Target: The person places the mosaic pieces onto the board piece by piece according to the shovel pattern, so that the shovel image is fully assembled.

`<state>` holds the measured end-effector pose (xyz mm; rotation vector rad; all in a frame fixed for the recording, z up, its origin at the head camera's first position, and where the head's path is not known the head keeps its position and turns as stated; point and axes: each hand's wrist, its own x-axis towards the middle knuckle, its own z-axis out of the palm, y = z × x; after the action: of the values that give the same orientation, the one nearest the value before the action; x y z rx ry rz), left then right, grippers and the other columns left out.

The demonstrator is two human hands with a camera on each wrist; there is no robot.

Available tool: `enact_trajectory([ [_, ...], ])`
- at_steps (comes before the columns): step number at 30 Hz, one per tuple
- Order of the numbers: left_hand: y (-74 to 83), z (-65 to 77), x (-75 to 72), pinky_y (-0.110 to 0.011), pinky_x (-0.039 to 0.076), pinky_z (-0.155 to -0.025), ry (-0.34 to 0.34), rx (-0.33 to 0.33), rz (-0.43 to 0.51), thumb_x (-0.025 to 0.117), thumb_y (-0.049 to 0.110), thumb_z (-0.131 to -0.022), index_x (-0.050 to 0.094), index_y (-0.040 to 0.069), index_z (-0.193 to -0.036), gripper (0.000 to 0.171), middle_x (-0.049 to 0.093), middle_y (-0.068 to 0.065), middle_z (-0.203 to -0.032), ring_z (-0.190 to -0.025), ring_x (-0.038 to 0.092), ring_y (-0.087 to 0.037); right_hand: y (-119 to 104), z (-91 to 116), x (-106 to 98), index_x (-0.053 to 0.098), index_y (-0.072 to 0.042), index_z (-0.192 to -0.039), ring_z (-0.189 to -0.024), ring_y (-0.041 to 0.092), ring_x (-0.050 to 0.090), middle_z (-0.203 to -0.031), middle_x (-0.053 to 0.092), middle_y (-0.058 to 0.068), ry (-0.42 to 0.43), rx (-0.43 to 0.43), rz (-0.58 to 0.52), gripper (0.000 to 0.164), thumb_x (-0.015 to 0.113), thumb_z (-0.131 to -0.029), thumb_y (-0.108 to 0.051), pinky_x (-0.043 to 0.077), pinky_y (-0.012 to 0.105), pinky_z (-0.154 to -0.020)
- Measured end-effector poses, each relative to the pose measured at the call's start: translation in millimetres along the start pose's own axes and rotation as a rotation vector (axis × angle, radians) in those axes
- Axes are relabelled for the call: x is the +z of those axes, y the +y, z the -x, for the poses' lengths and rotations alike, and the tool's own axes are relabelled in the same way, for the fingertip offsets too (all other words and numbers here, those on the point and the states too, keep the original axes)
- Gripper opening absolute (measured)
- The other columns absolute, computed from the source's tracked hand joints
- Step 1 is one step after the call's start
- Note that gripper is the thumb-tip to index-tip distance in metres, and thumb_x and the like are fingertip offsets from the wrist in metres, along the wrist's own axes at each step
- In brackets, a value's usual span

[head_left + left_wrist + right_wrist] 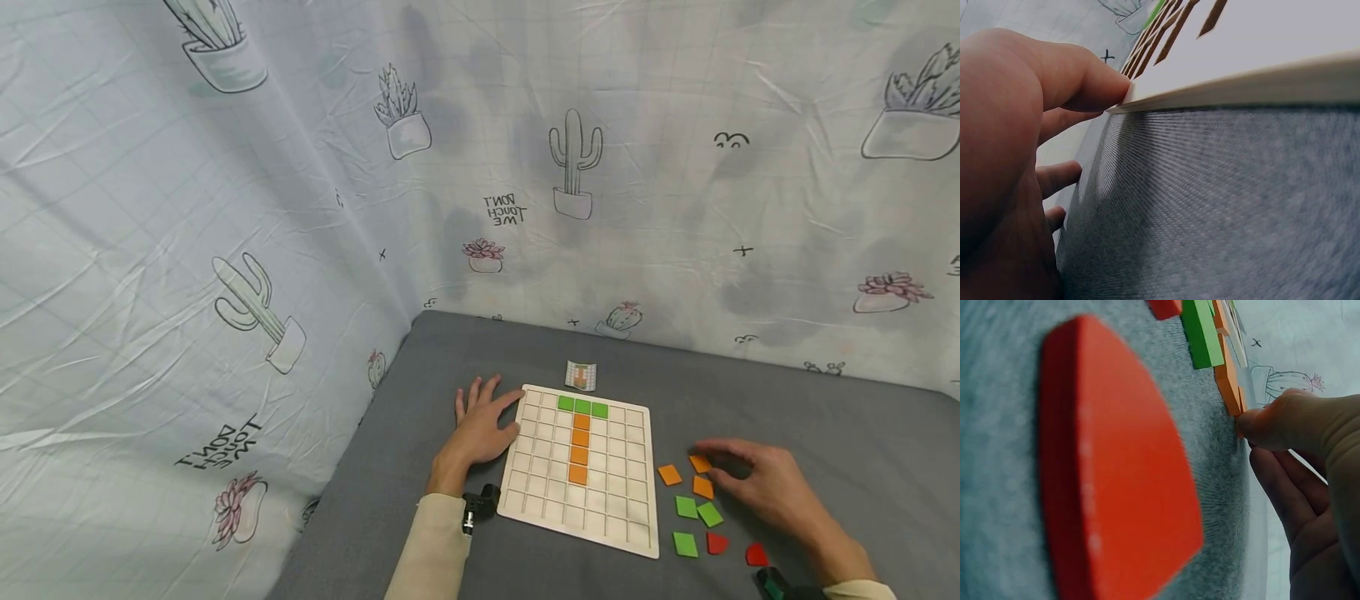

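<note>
A pale wooden grid board (540, 458) lies flat on the grey table. Three green tiles (582, 407) fill a short row near its far edge, and a column of orange tiles (580, 437) runs down from the middle one. My left hand (480, 429) rests at the board's left side with fingers spread, index finger and thumb touching the edge. To the right of the board, my right hand (765, 483) pinches an orange tile (700, 463) between thumb and index finger. In the right wrist view, the thumb (1260, 428) partly hides that tile.
Two more orange tiles (670, 475), three green tiles (686, 544) and two red pieces (757, 555) with one curved side lie right of the board. A small printed pattern card (581, 376) sits beyond its far edge. Cactus-print cloth (637, 208) hangs behind and left.
</note>
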<state>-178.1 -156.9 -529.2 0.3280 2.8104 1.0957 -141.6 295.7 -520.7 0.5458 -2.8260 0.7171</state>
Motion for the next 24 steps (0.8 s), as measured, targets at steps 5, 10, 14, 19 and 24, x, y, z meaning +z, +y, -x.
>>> enact_trajectory([
  [5,1.3,-0.1,-0.5,-0.076,-0.005,-0.132,0.003,0.004,-0.003,0.064,0.022,-0.106,0.058,0.021,-0.161,0.056,0.027,-0.019,-0.18,-0.17,0.007,-0.049,-0.2,-0.8,-0.4,0.085,-0.028,-0.114,-0.099,-0.003,0.069,-0.11,0.084,-0.004,-0.023,0.021,0.001,0.042,0.098,-0.078,-0.011,0.061,0.031,-0.077],
  [10,3.0,0.5,-0.9,-0.075,-0.006,-0.133,0.004,-0.001,-0.001,0.064,0.022,-0.106,0.058,0.022,-0.161,0.056,0.027,-0.019,-0.18,-0.17,0.006,-0.049,0.7,-0.8,-1.2,0.086,-0.029,-0.112,-0.099,-0.004,0.069,-0.109,0.084,-0.004,-0.014,0.018,-0.012,0.04,0.098,-0.079,-0.011,0.06,0.026,-0.078],
  [14,3.3,0.5,-0.6,-0.076,-0.006,-0.132,0.001,0.001,0.002,0.064,0.022,-0.106,0.058,0.022,-0.161,0.056,0.027,-0.019,-0.18,-0.17,0.006,-0.049,0.7,0.8,-5.1,0.086,-0.026,-0.111,-0.098,-0.004,0.07,-0.108,0.084,-0.002,0.014,0.032,-0.03,0.037,0.097,-0.079,-0.011,0.054,0.016,-0.078],
  [19,1.0,-0.2,0.1,-0.076,-0.005,-0.132,0.001,0.004,-0.003,0.065,0.021,-0.106,0.058,0.022,-0.161,0.056,0.027,-0.019,-0.18,-0.17,0.006,-0.049,-4.5,5.0,-11.1,0.085,-0.02,-0.112,-0.095,-0.01,0.065,-0.107,0.084,0.001,0.045,0.067,-0.02,0.038,0.096,-0.078,-0.007,0.058,0.021,-0.073],
  [24,1.4,0.6,-0.8,-0.075,-0.006,-0.133,-0.002,-0.001,0.0,0.065,0.022,-0.106,0.057,0.023,-0.162,0.056,0.026,-0.018,-0.18,-0.17,0.006,-0.049,-16.2,11.6,-14.9,0.085,-0.016,-0.113,-0.094,-0.016,0.062,-0.105,0.084,0.002,0.093,0.068,-0.025,0.041,0.096,-0.076,-0.002,0.059,0.015,-0.072],
])
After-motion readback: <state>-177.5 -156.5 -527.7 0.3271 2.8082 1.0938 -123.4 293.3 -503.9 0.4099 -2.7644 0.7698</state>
